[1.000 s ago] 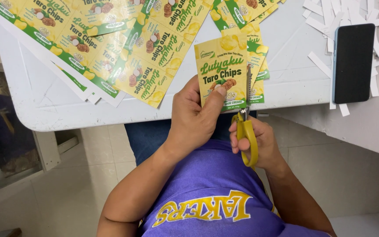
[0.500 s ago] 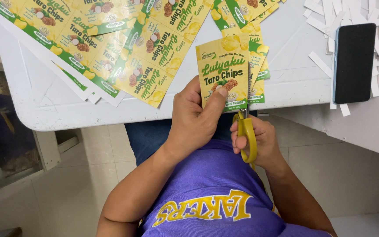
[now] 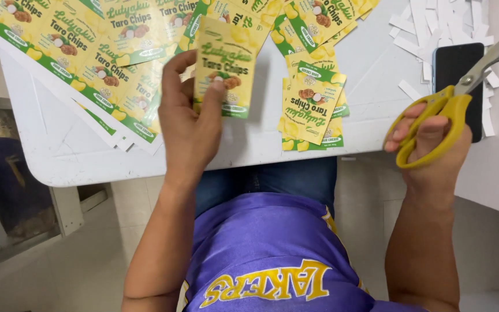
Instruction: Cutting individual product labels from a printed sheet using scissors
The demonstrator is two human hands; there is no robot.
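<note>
Pinching a cut yellow-green label [image 3: 225,66] between thumb and fingertips, the left hand [image 3: 189,118] sits left of the label stack [image 3: 310,107]. Right of that stack, the right hand [image 3: 434,138] grips yellow-handled scissors [image 3: 451,101], fingers curled through the loops.

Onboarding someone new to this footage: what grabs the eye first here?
The left hand holds up a cut yellow-and-green label over the white table, left of centre. At right, the right hand grips yellow-handled scissors, lifted away from the paper, beside a dark phone. Uncut label sheets fan across the upper left.
</note>
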